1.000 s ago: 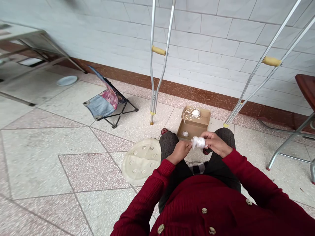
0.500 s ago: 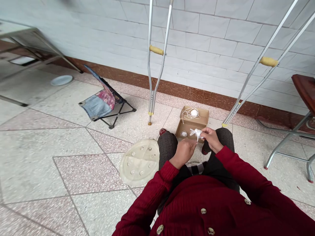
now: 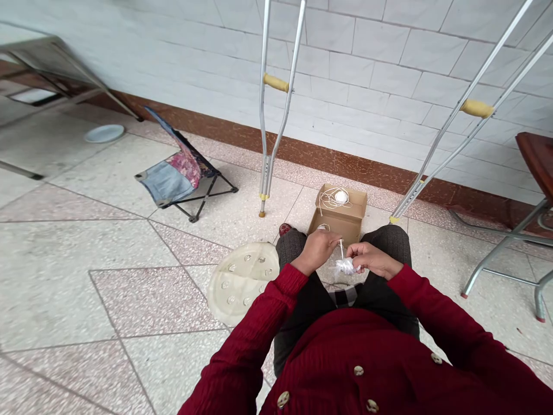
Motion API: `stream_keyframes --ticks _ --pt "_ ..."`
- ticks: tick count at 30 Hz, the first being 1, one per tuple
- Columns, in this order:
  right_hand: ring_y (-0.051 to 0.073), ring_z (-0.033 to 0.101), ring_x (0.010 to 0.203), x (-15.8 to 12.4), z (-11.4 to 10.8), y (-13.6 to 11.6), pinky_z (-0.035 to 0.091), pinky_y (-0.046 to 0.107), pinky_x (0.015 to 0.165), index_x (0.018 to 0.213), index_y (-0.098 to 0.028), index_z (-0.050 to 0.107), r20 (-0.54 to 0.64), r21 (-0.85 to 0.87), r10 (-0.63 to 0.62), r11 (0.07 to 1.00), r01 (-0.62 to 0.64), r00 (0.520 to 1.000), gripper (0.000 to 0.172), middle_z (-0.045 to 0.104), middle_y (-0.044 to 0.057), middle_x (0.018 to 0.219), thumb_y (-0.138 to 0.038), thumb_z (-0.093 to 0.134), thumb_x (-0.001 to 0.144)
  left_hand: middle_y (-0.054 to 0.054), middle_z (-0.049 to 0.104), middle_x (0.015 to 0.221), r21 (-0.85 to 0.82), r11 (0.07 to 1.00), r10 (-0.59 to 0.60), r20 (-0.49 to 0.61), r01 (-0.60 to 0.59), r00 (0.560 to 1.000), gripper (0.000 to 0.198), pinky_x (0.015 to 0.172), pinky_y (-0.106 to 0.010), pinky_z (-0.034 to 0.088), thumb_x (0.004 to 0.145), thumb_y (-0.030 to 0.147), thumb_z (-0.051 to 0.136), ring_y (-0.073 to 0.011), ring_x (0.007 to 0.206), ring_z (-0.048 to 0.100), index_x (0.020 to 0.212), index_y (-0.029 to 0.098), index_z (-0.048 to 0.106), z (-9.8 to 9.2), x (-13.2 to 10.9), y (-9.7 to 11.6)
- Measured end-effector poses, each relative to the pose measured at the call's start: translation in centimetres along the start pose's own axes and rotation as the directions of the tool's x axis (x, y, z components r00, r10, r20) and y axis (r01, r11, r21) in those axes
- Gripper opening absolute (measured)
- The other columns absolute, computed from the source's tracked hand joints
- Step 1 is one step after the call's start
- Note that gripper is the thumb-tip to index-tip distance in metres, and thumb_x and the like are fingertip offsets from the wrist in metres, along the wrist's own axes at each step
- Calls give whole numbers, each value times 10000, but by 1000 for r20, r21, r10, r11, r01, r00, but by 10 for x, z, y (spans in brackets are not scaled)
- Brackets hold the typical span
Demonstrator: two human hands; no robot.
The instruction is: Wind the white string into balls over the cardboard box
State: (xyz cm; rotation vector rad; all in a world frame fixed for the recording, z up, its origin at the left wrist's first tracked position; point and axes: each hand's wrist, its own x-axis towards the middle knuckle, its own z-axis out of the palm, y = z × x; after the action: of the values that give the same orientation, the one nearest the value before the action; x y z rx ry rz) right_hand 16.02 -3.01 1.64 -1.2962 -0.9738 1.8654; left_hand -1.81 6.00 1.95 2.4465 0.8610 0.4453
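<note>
I sit with both hands over my knees. My right hand is closed around a small white fluffy bundle. A thin white strand rises from the bundle to my left hand, which pinches its upper end. Just beyond my hands an open cardboard box stands on the floor, with a white ball and loose string in its lid.
Two metal crutches lean on the tiled wall. A round pale plastic lid lies by my left knee. A folding stool and a white plate are at the left. A chair stands at the right.
My right hand has come down and toward me with the bundle. My left hand has gone up and forward, drawing the strand out above the bundle.
</note>
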Motion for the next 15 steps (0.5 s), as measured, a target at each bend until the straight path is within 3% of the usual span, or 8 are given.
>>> stream_keyframes --ticks 3,6,9,12,15 --pt "82 463 392 18 -9 -1 328 193 384 633 -165 583 -190 -99 -66 994 48 979 136 553 -52 486 -105 613 515 -62 684 788 97 992 75 20 -77 997 264 755 -284 407 934 304 483 -189 782 613 835 183 696 -3 7 15" --pt "81 447 398 35 -14 -4 338 200 394 611 -178 557 -478 -94 -231 973 212 847 119 532 -59 477 -148 632 525 -77 679 794 188 981 43 -31 -37 999 288 743 -289 404 951 313 443 -195 779 609 883 169 683 -2 4 24" --pt "81 458 438 43 -11 -6 358 208 424 661 -184 566 -617 -45 -301 936 350 727 138 563 -48 556 -194 650 552 -71 686 813 176 984 -14 -77 27 997 294 710 -270 405 963 306 411 -183 769 612 956 178 676 3 -8 24" --pt "80 471 478 39 -5 -9 368 211 455 698 -192 563 -619 28 -329 898 439 713 168 573 -47 620 -189 661 562 -56 694 815 67 997 -42 -63 46 997 313 702 -251 410 968 317 406 -171 774 619 900 183 681 16 -24 18" --pt "79 466 508 24 3 -15 371 205 476 718 -197 563 -540 129 -338 872 472 771 161 559 -48 645 -175 653 587 -40 695 787 -83 992 -92 -14 91 996 320 675 -227 404 963 300 422 -154 749 622 826 176 684 29 -36 7"
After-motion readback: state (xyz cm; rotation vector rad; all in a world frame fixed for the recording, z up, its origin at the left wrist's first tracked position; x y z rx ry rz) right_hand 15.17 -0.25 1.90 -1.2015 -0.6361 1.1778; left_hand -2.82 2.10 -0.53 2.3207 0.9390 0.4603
